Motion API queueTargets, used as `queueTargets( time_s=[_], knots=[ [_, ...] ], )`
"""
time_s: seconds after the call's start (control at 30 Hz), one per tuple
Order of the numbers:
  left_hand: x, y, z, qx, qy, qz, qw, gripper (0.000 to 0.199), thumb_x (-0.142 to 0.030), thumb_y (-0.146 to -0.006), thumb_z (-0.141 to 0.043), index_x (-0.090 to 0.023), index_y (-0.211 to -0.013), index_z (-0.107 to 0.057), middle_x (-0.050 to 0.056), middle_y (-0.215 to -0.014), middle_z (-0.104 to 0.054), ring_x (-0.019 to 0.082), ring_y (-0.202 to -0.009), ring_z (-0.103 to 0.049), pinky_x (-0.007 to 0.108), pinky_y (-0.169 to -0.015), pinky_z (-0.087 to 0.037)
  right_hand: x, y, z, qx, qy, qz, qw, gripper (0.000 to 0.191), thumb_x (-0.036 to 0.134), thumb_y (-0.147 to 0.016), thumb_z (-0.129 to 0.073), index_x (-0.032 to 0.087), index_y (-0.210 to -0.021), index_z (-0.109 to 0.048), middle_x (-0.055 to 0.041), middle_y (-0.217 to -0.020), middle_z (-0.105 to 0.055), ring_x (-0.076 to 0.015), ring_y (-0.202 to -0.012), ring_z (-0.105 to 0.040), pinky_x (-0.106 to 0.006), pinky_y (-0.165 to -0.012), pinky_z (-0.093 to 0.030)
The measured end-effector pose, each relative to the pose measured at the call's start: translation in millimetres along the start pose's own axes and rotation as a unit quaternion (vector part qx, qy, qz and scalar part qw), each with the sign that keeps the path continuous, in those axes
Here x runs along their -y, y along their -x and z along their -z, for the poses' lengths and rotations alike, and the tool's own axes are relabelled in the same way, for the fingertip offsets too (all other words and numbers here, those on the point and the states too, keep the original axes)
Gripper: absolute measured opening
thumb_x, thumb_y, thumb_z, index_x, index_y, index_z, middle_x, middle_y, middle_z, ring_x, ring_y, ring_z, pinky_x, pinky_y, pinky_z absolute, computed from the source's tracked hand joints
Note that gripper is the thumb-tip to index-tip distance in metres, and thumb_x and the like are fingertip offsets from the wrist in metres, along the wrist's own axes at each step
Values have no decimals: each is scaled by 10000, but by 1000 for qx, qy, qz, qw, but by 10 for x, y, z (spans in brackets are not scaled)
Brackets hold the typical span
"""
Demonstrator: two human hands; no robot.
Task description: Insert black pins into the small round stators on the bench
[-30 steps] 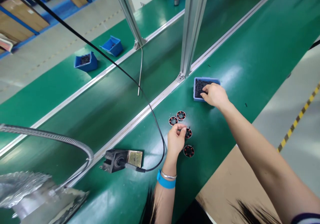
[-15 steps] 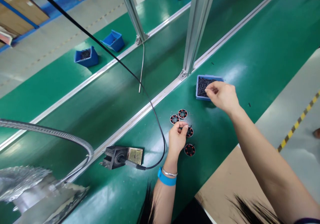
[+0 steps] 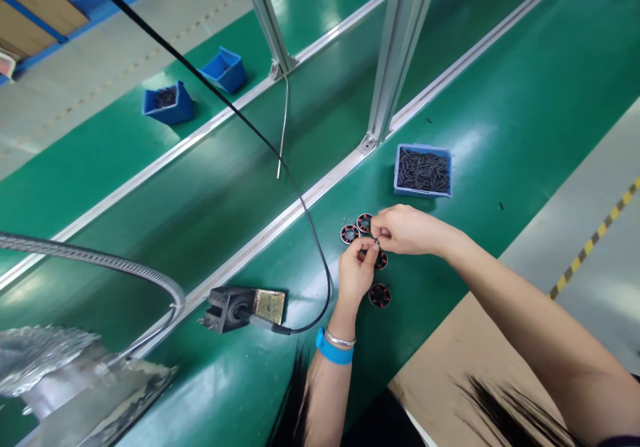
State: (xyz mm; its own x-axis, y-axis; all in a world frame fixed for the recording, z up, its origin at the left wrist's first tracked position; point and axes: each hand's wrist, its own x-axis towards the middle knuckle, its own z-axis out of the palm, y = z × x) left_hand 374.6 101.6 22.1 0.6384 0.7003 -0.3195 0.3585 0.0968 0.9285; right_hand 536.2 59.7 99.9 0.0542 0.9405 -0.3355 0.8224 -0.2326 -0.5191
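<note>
My left hand is closed in a pinch over a round motor part with red-orange segments; its fingers partly cover that part, and what they grip is hidden. Fingertip to fingertip with it, my right hand pinches a small black tube, only a bit of which shows. Two similar ring-shaped parts, one on the left and one by my right fingertips, lie just beyond. Another round part lies nearer me. A blue box full of short black tubes stands past my right hand.
A soldering iron rests in its black holder on the left, its cable looping toward my left hand. A metal post rises behind the parts. A flexible metal hose and foil-wrapped duct occupy the left. Two blue bins stand across.
My right hand has left the blue box and come down and left to meet my left fingertips. The left hand stays over the same round part.
</note>
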Motion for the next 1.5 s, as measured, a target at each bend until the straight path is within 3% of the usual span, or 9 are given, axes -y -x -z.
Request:
queueTargets(
  time_s=[0.23,0.47,0.53,0.7,0.93,1.23,1.5],
  knots=[
    [38,0,-8,9,19,-8,1000,138,-269,-845,-594,-179,-939,-640,-2,-866,-668,49,-502,-395,194,-487,-325,124,-67,37,44,88,-5,995,82,184,-819,-561,172,-765,-623,-75,-804,-670,-202,-747,-603,-288,-596,-318],
    [69,4,10,12,45,7,999,238,-207,-788,-638,-158,-1019,-601,45,-957,-689,45,-516,-409,183,-505,-365,67,-129,-66,102,93,-19,990,60,131,-738,-605,162,-727,-655,-76,-695,-674,-230,-751,-641,-288,-581,-328],
    [92,13,15,2,45,21,999,257,-209,-788,-635,-155,-1038,-607,58,-973,-697,53,-534,-441,194,-545,-411,8,-86,-73,78,67,-20,994,90,117,-740,-590,171,-754,-661,-54,-694,-675,-212,-742,-637,-282,-588,-335],
    [185,38,7,-27,54,31,998,196,-296,-809,-629,-156,-935,-680,37,-828,-672,80,-570,-485,215,-568,-429,-82,-22,-128,-52,-105,7,993,169,141,-806,-546,187,-914,-668,-11,-841,-712,-141,-762,-636,-243,-684,-418],
    [209,21,7,-36,55,18,998,224,-312,-798,-640,-145,-939,-693,51,-866,-659,80,-585,-490,217,-552,-422,-48,-95,-241,-64,-118,26,991,191,122,-789,-551,185,-921,-674,-21,-849,-700,-152,-810,-629,-247,-727,-429],
    [224,25,17,-34,55,5,998,194,-295,-809,-635,-153,-932,-683,44,-845,-654,88,-613,-524,218,-582,-440,48,-158,-133,15,-80,17,997,177,98,-781,-574,184,-918,-646,-8,-808,-694,-154,-800,-602,-244,-686,-374],
    [251,63,20,-35,153,-17,987,309,-201,-748,-659,-173,-1005,-491,14,-773,-633,130,-699,-614,244,-663,-497,82,-209,-259,46,-36,37,998,180,206,-830,-600,199,-1007,-636,-33,-832,-668,-195,-870,-580,-273,-721,-369]
  ],
)
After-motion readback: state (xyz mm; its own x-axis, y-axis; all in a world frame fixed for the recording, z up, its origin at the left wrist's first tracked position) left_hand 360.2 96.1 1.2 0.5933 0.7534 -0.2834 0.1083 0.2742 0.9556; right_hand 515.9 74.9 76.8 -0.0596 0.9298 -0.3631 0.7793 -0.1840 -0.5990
